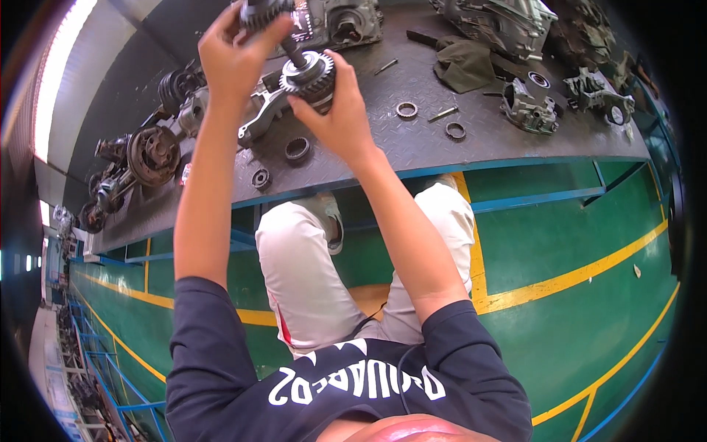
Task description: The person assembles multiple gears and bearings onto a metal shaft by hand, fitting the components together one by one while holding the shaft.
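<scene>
Over the far side of the metal workbench (368, 140), both my hands hold gear parts up. My left hand (234, 55) is closed around a dark toothed gear (259, 13), partly cut off by the top edge. My right hand (335, 110) grips a gear shaft (293, 53) by its lower end, thumb and fingers around a large bright toothed gear (308, 74). The shaft reaches up from that gear toward the dark one. Whether the dark gear sits on the shaft or apart from it, I cannot tell.
Near the front edge lie a dark ring (297, 149), a small round part (261, 178), two more rings (406, 110) (456, 131) and a bolt (443, 114). Metal housings (530, 107), a dark cloth (464, 65) and a rusty drum assembly (153, 156) stand around.
</scene>
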### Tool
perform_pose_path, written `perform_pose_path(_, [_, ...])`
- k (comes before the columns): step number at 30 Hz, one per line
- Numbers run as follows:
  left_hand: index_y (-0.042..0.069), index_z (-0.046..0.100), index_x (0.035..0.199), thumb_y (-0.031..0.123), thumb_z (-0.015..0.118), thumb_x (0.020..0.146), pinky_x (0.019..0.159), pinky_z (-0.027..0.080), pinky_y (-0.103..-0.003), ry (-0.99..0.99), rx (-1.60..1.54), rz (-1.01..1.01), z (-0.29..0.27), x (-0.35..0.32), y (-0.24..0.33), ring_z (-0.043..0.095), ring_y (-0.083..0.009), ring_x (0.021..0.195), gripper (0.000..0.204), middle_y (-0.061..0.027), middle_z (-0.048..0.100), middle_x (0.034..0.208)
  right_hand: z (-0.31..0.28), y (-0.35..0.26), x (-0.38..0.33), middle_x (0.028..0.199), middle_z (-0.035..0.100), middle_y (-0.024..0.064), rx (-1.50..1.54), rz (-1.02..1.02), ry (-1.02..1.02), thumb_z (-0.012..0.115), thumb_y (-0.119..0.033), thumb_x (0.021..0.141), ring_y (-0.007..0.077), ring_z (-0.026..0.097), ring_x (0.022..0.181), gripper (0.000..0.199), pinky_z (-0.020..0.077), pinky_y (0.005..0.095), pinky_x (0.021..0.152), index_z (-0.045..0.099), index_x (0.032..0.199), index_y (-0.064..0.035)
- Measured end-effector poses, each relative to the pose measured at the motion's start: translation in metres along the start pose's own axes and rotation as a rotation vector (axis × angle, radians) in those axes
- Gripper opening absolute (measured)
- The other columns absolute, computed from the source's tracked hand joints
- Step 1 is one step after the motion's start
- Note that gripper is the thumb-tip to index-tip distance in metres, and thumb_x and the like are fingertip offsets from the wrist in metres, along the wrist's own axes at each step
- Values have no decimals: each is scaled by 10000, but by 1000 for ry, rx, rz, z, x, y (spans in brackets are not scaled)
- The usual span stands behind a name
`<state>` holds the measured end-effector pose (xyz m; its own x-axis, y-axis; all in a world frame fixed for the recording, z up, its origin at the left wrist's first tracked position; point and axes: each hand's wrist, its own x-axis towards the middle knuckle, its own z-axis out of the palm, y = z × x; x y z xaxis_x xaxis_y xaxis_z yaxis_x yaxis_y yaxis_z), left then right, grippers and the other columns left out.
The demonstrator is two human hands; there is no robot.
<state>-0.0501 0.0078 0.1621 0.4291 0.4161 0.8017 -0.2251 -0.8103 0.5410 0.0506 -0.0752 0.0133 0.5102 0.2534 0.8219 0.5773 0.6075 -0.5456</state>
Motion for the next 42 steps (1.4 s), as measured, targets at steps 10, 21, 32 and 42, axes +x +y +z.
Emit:
perform_pose_path(10, [-25, 750, 1223, 197, 845, 901, 905, 523, -339, 439, 22, 108, -9, 64, 40, 669, -166, 1030, 402, -73, 761, 1156, -2, 11, 4, 1270, 638, 154, 14, -53, -40, 893, -271, 879, 244, 656, 1118, 773, 529, 353, 983, 468, 1476, -25])
perform_pose_path(21, [136, 746, 1273, 512, 930, 670, 1002, 533, -428, -182, 826, -297, -6, -170, -157, 678, -352, 1146, 734, -212, 726, 1161, -8, 15, 4, 1279, 606, 147, 107, 94, -50, 888, -262, 876, 228, 616, 1138, 790, 497, 346, 1006, 444, 1479, -8])
perform_pose_path(32, [72, 681, 1363, 412, 866, 808, 1142, 460, -453, -346, 774, -193, -12, -207, -163, 551, -360, 1363, 676, -157, 682, 1362, 0, 16, 2, 1284, 609, 130, 105, 72, -86, 877, -294, 902, 209, 635, 1115, 768, 515, 319, 971, 444, 1479, -31])
perform_pose_path(42, [44, 690, 1320, 435, 834, 853, 1097, 466, -481, -117, 1077, -515, -109, -274, -153, 575, -414, 1244, 627, -203, 662, 1293, -2, 19, 0, 1273, 627, 137, 114, 58, -136, 883, -299, 886, 214, 649, 1111, 782, 544, 315, 934, 450, 1491, -59])
